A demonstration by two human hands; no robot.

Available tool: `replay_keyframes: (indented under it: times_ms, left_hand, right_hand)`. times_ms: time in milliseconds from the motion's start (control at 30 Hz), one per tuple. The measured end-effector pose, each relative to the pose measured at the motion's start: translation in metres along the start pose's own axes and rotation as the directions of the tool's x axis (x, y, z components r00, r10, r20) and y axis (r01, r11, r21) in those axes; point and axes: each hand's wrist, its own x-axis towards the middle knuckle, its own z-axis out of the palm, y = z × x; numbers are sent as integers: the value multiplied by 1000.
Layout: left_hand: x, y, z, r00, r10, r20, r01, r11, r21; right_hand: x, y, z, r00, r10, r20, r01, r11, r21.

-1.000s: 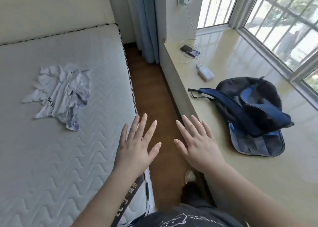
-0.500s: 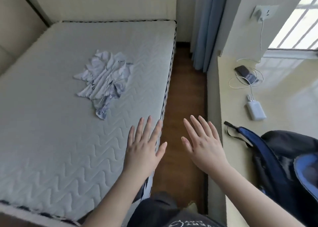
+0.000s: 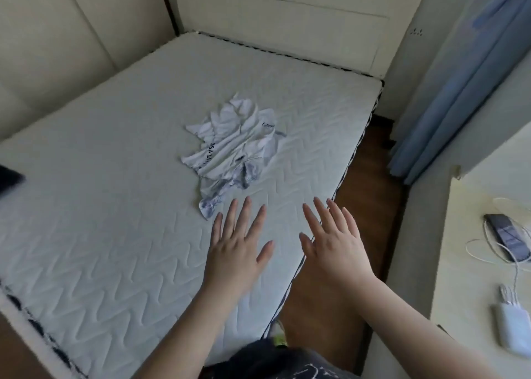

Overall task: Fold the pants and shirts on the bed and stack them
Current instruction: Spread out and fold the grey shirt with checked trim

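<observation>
Two hands: both out in front, palms down, nothing held.
Left hand (image 3: 237, 249): fingers straight and spread, hovering over the near right part of the white quilted mattress (image 3: 100, 206); whether it touches the surface, I cannot tell.
Right hand (image 3: 334, 243): fingers straight and fanned a little, over the mattress's right edge, right where the dark piping runs.
Garment: one crumpled white shirt with dark lettering and pale blue-grey print (image 3: 232, 151), unfolded, lying bunched near the middle of the mattress, just beyond the left hand's fingertips, its lowest corner close beside them but apart.
Bed surround: cream padded wall panels (image 3: 71, 48) at the left and far sides.
Left edge: a dark object (image 3: 8, 177) on the mattress, cut off by the frame, too little showing to say what it is.
Floor: brown wooden floor strip (image 3: 370, 183) between the bed and a pale yellow window ledge (image 3: 465, 306) on the right.
Ledge: a dark phone (image 3: 507, 240) wired by a thin white cable to a white charger block (image 3: 514, 329) nearer the camera.
Corner: a light blue curtain (image 3: 448, 99) hanging at the far right.
</observation>
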Motion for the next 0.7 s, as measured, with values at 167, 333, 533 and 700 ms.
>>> replay_keyframes:
  times_ms: [167, 333, 533, 700]
  left_hand:
    - [53, -26, -2, 999, -45, -29, 46, 999, 28]
    - [90, -41, 15, 996, -76, -38, 77, 997, 29]
    - [145, -39, 47, 976, -207, 60, 204, 977, 54]
    - [180, -51, 56, 954, -297, 40, 295, 954, 54]
  right_hand:
    - [67, 4, 0, 997, -63, 34, 64, 998, -15]
    - [123, 16, 10, 986, -153, 62, 153, 988, 0]
    - [204, 36, 41, 932, -311, 185, 310, 950, 35]
    - [282, 54, 51, 891, -397, 220, 397, 917, 48]
